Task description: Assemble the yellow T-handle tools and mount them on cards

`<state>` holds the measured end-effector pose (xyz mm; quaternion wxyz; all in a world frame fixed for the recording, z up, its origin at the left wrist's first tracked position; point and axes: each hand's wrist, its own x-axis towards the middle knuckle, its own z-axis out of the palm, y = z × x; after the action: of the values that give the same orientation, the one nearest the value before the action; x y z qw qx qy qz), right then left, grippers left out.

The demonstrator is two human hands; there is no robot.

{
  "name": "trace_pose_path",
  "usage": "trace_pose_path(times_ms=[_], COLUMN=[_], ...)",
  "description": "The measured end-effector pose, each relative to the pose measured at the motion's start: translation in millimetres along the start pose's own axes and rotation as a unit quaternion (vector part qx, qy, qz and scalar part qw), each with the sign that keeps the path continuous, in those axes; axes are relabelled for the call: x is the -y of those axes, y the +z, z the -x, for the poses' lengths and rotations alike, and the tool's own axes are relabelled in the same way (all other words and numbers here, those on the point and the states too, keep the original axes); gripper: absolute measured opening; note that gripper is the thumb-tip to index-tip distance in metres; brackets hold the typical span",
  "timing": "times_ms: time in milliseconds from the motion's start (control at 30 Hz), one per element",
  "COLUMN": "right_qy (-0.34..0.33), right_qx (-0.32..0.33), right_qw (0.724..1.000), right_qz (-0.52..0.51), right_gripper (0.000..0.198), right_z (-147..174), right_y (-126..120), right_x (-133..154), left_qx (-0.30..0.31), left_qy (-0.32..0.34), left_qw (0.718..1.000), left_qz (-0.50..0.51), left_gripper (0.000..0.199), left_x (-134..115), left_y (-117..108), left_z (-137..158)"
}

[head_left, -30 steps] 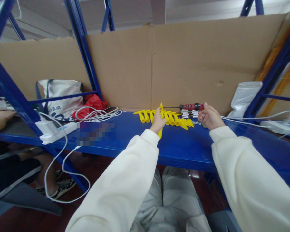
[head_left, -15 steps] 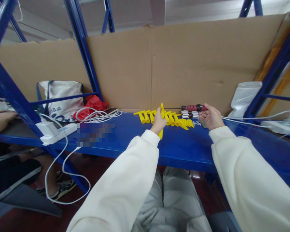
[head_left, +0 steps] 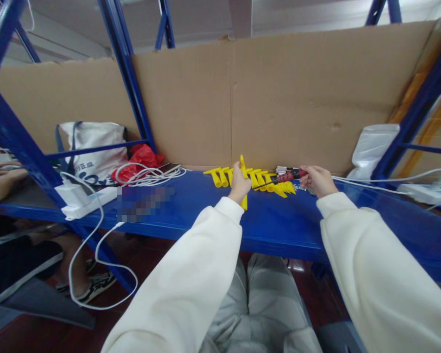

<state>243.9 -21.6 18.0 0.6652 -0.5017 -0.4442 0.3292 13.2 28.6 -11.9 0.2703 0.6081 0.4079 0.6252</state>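
Observation:
My left hand [head_left: 240, 183] is closed around a yellow plastic part [head_left: 244, 202], whose ends stick out above and below the fist. In my right hand [head_left: 317, 180] is the end of a screwdriver [head_left: 290, 176] with a red and black handle. Its dark shaft slants down to the left, and the tip is close to the lower part of the yellow piece; whether they touch I cannot tell. Behind my left hand runs a row of similar yellow parts [head_left: 215, 177]. Smaller yellow pieces [head_left: 284, 188] lie under the screwdriver, beside small shiny bits [head_left: 299, 187].
A cardboard panel [head_left: 191, 108] backs the blue shelf [head_left: 206, 215]. White cables [head_left: 147, 175], a power strip [head_left: 91, 201] and a cloth bag [head_left: 95, 147] are at left. A plastic bag [head_left: 373, 152] stands at right. Another person's hand [head_left: 3, 181] shows far left.
The screwdriver has gone from nearly level to tilted, its tip lower and nearer me. My right hand has shifted slightly left and down; my left hand has barely moved.

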Motion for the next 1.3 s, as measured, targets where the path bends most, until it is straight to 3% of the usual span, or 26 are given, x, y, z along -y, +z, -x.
trace_pose_path(times_ms=[200, 367, 500, 900, 1100, 1300], right_qy=[0.035, 0.086, 0.08, 0.011, -0.019, -0.017], right_qx=[0.059, 0.174, 0.237, 0.243, 0.233, 0.235], right_qw=[0.997, 0.976, 0.957, 0.914, 0.915, 0.915], right_qz=[0.042, 0.096, 0.147, 0.324, 0.33, 0.327], right_gripper=[0.03, 0.033, 0.041, 0.039, 0.039, 0.032], right_z=[-3.9, -1.4, 0.9, -0.2, -5.1, -6.2], right_y=[-1.0, 0.1, 3.8, 6.0, 4.5, 4.1], right_x=[-4.4, -9.0, -18.3, -29.1, -30.2, -31.3], left_qx=[0.019, 0.023, 0.029, 0.058, 0.069, 0.118], left_qy=[-0.017, -0.029, -0.035, -0.04, -0.058, -0.089], left_qw=[0.999, 0.999, 0.998, 0.996, 0.995, 0.988], left_qz=[-0.019, -0.031, -0.038, -0.062, -0.041, -0.035], left_gripper=[0.08, 0.077, 0.076, 0.074, 0.071, 0.065], left_x=[-7.5, -12.2, -12.0, -12.9, -6.2, 0.4], left_y=[-2.6, -2.7, -1.4, 1.0, 2.5, 3.9], left_z=[3.4, 5.1, 6.2, 6.9, 2.3, 1.5])
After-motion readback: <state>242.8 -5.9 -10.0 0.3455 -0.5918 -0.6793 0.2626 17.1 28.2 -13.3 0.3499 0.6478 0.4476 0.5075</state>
